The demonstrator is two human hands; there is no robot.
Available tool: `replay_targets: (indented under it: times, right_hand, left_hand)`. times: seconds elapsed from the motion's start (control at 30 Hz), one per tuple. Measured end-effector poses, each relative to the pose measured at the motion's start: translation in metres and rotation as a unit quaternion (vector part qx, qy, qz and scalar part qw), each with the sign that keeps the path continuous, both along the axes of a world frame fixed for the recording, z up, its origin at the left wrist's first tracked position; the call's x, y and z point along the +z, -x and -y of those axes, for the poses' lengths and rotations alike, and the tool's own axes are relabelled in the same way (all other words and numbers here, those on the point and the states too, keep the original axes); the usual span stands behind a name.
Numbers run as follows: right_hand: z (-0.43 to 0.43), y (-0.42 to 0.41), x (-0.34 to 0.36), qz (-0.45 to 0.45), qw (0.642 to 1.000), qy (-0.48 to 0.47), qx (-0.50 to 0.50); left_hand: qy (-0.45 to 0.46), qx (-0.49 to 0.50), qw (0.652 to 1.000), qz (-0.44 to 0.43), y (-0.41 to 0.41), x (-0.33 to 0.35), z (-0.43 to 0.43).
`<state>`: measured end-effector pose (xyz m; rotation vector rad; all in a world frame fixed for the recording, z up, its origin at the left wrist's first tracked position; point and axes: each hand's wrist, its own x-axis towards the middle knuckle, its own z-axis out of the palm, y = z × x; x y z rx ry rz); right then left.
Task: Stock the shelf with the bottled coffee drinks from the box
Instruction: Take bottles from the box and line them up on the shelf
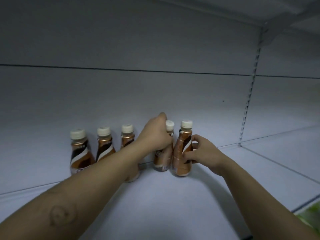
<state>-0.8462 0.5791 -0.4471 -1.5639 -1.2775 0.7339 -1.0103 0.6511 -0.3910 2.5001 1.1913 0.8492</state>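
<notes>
Both hands clasped around upright bottles.

Five coffee bottles stand along the back of the white shelf. The left hand grips the fourth bottle (its neck), the right hand the fifth bottle.

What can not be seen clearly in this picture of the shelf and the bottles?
Head view only:
- The box: outside the frame.
- Third bottle: its lower body hidden by the left forearm.
- Fourth bottle: its neck covered by the left hand.
- Fifth bottle: its right side covered by the right hand.
- Label text: too blurred and dark to read.
- Green item: cut by the right edge, unidentifiable.
</notes>
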Motion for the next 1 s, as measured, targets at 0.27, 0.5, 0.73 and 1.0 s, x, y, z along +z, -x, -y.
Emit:
replay_targets:
  times: [0.27,0.5,0.73,1.0]
  right_hand:
    - [-0.017,0.01,-0.008,0.075,0.996,-0.029,0.034]
    - [-0.027,0.02,-0.018,0.041,0.997,-0.048,0.035]
    - [-0.037,0.031,-0.028,0.016,0.997,-0.066,0.03]
    - [-0.029,0.033,-0.023,0.089,0.995,-0.036,0.01]
  left_hand:
    - [-0.066,0.043,0.985,-0.151,0.023,0.02,-0.017]
    - [-0.118,0.07,0.967,-0.213,0.031,0.031,-0.015]
    - [-0.167,0.083,0.951,-0.246,0.038,0.03,-0.014]
    - [-0.196,0.119,0.931,-0.285,0.031,0.029,-0.003]
